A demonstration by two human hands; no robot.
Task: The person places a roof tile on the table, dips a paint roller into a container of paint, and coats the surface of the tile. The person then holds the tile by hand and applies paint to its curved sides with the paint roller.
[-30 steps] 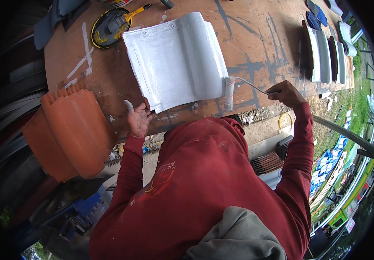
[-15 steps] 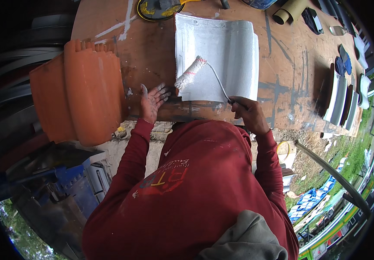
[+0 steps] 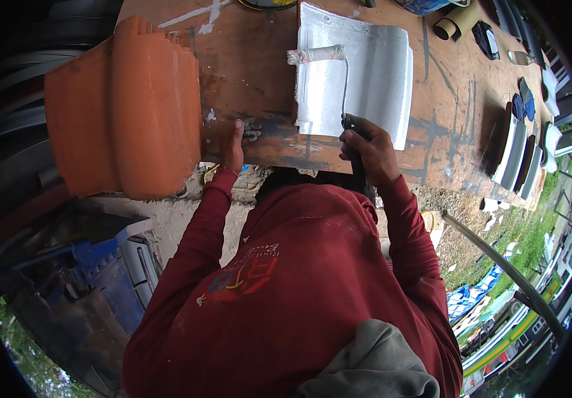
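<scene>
My right hand (image 3: 373, 149) is closed round the dark handle of a paint roller (image 3: 316, 54). The roller's sleeve, coated in white paint, lies across the left part of a curved roof tile (image 3: 382, 79), its end sticking out past the tile's left edge. White, still shiny in places, covers the tile, which rests on a wooden table. To the left of it my left hand (image 3: 236, 147) is at the table's near edge, fingers stretched out and smudged with paint, holding nothing. Just beyond that hand stand unpainted orange roof tiles (image 3: 127, 113), set close together.
The paint-streaked wooden table (image 3: 253, 79) carries a round black-and-yellow lid or tray (image 3: 266, 4), a blue bucket (image 3: 422, 5), a brown cardboard roll (image 3: 458, 24), a brush (image 3: 519, 58) and several painted tile pieces (image 3: 519, 156). A blue metal box (image 3: 103, 259) sits below left.
The roller has moved away from me, from the tile's near left corner up its left side, and its sleeve now lies nearly level. My left hand has lowered toward the table edge. The view has shifted.
</scene>
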